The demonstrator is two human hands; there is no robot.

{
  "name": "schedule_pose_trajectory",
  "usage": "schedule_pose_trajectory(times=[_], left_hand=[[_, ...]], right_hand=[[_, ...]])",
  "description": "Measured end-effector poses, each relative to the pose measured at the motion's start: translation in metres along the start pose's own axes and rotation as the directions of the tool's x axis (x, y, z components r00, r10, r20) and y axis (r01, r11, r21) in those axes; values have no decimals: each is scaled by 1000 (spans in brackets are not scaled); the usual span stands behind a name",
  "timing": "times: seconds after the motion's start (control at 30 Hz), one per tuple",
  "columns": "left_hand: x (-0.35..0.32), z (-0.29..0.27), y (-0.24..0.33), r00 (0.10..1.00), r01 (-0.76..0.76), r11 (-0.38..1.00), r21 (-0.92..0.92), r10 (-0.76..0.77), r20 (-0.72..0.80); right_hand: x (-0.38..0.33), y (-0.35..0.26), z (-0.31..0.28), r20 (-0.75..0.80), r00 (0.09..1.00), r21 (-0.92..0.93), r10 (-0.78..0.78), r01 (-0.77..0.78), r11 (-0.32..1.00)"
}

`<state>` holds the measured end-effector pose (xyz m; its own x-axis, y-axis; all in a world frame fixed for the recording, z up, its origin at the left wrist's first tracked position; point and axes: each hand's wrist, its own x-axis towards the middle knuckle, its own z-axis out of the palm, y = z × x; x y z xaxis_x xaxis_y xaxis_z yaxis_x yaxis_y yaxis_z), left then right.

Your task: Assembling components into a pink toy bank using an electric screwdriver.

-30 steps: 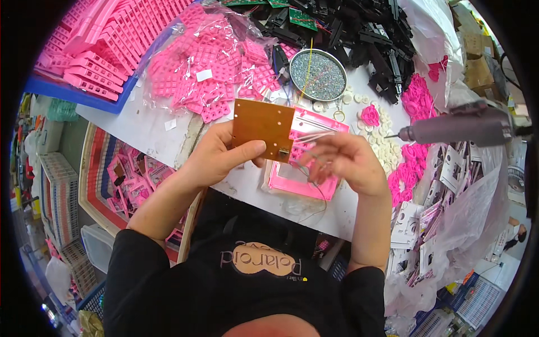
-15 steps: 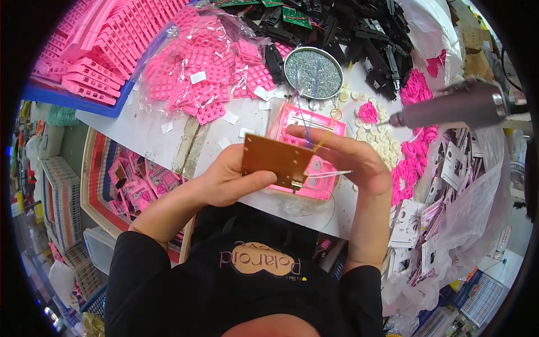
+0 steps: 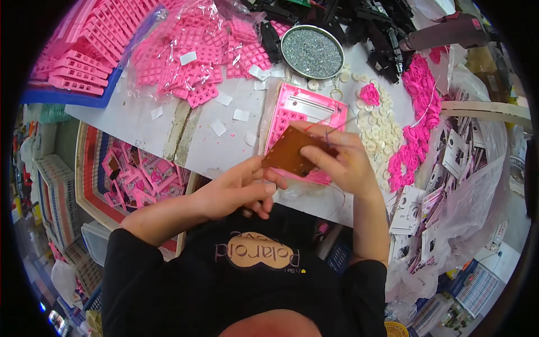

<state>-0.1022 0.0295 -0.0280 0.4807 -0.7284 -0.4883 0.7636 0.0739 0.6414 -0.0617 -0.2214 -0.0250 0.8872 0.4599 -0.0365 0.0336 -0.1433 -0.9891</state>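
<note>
My right hand point(image 3: 342, 160) grips a brown circuit board point(image 3: 289, 150), its thumb on the flat face and its fingers behind. Thin red and dark wires trail from the board near my right fingers. Close to the board's lower left corner is my left hand point(image 3: 241, 191), its fingers loosely bent, apart and holding nothing. Beneath the board lies a pink plastic housing point(image 3: 314, 106) with rows of square openings and metal rods; the board and my right hand hide its middle.
A round tin of small screws point(image 3: 312, 51) stands behind the housing. White discs point(image 3: 377, 121) and pink wire bundles point(image 3: 416, 112) lie to the right. An electric screwdriver point(image 3: 449, 32) is at upper right. Bagged pink keypads point(image 3: 185, 56) lie left, black parts point(image 3: 387, 33) at the back.
The circuit board has passed from my left hand to my right and sits lower, tilted over the housing. My left hand has let go and drawn back slightly. The screwdriver appears higher in view.
</note>
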Motion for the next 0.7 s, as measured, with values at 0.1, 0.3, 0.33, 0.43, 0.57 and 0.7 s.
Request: schedule_pose_trajectory(times=[0.1,0.3,0.33,0.43,0.57,0.7], left_hand=[[0,-3,-19,998,-1,972,-235,14,54],[-1,-1,-26,994,-97,969,-226,108,35],[-3,-2,-28,993,-107,971,-214,116,30],[-6,-6,-26,989,-139,982,-129,145,40],[-12,-7,-20,991,-130,991,37,131,-8],[-25,-10,3,929,-179,559,810,367,-48]], right_hand=[[10,10,-14,34,998,-75,53,-50,996],[20,23,-19,16,992,18,122,-123,992],[24,23,-20,16,986,10,169,-169,986],[36,21,-18,-3,971,-95,239,-238,967],[48,15,-16,-7,927,-299,375,-360,884],[51,18,-15,-4,949,-503,315,-275,820]])
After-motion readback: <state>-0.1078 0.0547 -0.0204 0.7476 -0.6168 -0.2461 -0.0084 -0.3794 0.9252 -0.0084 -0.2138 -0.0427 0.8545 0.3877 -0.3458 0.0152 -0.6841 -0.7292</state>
